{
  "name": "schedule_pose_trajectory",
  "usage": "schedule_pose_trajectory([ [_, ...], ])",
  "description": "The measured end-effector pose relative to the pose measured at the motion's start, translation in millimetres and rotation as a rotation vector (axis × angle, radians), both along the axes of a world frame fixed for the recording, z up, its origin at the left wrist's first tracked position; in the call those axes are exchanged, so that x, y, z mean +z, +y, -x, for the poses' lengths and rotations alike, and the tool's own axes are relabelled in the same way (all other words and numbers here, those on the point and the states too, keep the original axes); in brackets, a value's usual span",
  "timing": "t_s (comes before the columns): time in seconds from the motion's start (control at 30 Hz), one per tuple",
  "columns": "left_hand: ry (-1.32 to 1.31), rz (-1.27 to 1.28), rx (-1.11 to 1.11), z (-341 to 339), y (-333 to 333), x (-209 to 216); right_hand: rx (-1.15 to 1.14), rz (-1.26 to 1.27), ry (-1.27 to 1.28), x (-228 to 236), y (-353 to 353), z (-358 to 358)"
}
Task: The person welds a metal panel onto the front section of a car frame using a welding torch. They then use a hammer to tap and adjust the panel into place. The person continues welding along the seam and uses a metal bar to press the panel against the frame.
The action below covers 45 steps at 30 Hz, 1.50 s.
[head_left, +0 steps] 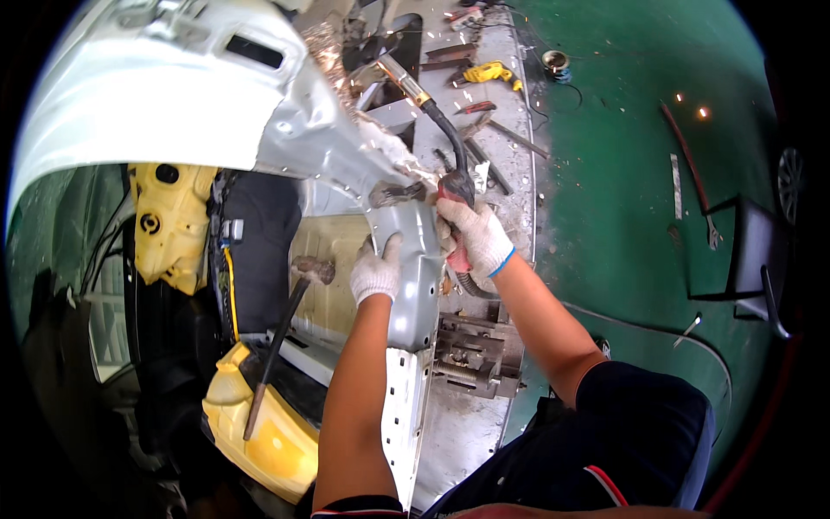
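My right hand [477, 232], in a white knit glove with a blue cuff, is closed round the red handle of a welding torch [456, 183]. The torch's black neck curves away from me to a brass-coloured nozzle [405, 80], which points to the far left. My left hand [376, 271], also gloved, grips the inner edge of a silver-grey car body panel [413, 285], its thumb on the metal and its fingertips partly hidden. Just beyond the left hand, a scorched dark patch [396, 193] marks the panel. Left of that hand lies a hammer [313, 271], its long handle slanting toward me.
Yellow plastic parts [173, 229] sit inside the car body. On the metal bench [519, 104] lie a yellow power drill [488, 74], red-handled pliers [475, 108] and metal strips. A steel clamp [475, 355] sits nearer me. A black chair [761, 246] and a cable [657, 324] are on the green floor.
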<state>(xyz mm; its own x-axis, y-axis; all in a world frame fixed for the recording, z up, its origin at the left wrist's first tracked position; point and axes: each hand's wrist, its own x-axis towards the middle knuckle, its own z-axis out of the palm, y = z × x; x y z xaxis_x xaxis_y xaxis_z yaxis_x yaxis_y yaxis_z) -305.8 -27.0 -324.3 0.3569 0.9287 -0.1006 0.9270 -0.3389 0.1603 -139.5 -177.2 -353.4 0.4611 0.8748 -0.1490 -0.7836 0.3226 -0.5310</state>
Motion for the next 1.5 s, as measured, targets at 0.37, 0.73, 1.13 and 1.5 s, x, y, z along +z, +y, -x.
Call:
schedule_pose_trajectory([
  [0.37, -0.013, -0.176, -0.034, 19.3, 11.2, -19.5, 0.288, 0.124, -0.189, 1.1, -2.3, -2.5],
  [0.73, -0.129, -0.088, -0.073, 15.3, 8.2, -19.0, 0.346, -0.015, -0.118, 0.9, 7.8, -18.1],
  [1.13, -0.061, -0.072, -0.026, 18.7, 3.0, -12.6, 0.341, 0.068, -0.125, 3.9, 11.9, -9.8],
  [1.5, 0.006, -0.043, 0.038, 2.4, -2.9, 10.1, 0.183, 0.058, -0.048, 18.2, 14.9, 10.0],
])
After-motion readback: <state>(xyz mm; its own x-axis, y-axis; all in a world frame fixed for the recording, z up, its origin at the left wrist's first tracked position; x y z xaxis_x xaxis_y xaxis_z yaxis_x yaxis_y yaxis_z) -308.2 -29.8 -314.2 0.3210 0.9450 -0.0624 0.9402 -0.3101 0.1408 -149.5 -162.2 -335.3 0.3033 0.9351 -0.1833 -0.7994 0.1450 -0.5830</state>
